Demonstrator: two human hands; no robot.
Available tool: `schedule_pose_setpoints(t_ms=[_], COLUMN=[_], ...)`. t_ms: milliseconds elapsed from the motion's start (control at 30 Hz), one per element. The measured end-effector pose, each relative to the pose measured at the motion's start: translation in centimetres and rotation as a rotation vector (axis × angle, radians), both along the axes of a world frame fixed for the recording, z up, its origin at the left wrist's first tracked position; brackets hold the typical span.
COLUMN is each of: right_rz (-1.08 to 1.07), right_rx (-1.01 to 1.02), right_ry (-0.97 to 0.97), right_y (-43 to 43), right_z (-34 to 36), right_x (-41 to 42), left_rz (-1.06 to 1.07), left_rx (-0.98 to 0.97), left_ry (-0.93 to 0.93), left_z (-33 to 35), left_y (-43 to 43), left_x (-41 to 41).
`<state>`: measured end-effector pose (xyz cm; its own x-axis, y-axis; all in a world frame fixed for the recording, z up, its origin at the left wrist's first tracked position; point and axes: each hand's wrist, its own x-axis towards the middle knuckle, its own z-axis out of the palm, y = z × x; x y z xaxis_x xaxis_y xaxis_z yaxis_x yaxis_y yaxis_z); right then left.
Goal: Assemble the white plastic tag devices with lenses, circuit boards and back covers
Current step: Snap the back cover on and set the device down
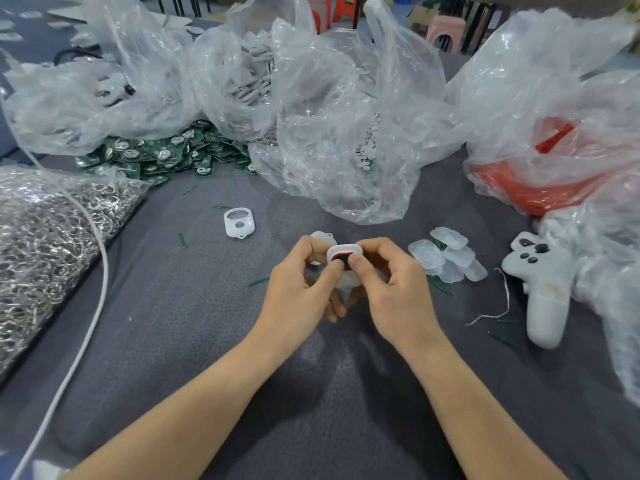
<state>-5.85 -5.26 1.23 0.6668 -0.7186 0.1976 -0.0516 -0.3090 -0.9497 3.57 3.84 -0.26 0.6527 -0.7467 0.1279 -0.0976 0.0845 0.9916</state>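
Both thumbs press on the face of a white plastic tag device. The left hand and right hand pinch it from either side, fingers curled under it. It sits just above the grey cloth table, in front of the person. Its shell is smooth and glossy with rounded corners; a dark window shows between the thumb tips, with a small red spot above it. Its face tilts up toward the person, and its long axis seems to run away from them, rounded end farthest.

Another white piece peeks from behind the left fingers. Left of that lies an empty white shell with two openings. To the right is a heap of frosted clear lenses. Farther back, green circuit boards spill from crinkled plastic bags.
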Motion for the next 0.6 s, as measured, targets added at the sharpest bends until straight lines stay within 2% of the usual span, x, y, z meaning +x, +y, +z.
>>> schedule_pose_setpoints(t_ms=[133,333,500,600], right_rz=[0.030,0.117,0.165,0.181], right_rx=[0.107,0.271,0.430,0.554], right_ry=[-0.012,-0.039,-0.071,-0.111], right_y=[-0.11,-0.22,-0.49,-0.66], right_z=[0.30,0.42,0.57,0.89], right_x=[-0.17,-0.46,-0.61,-0.59], left_rz=[0.020,0.007,-0.052,-0.150], left_rx=[0.018,0.034,0.008,-0.025], left_ry=[-0.013,-0.154,-0.119,-0.031], left_z=[0.02,0.17,0.29,0.47], left_y=[-0.13,-0.03,0.23,0.24], left_x=[0.01,-0.09,0.24,0.75])
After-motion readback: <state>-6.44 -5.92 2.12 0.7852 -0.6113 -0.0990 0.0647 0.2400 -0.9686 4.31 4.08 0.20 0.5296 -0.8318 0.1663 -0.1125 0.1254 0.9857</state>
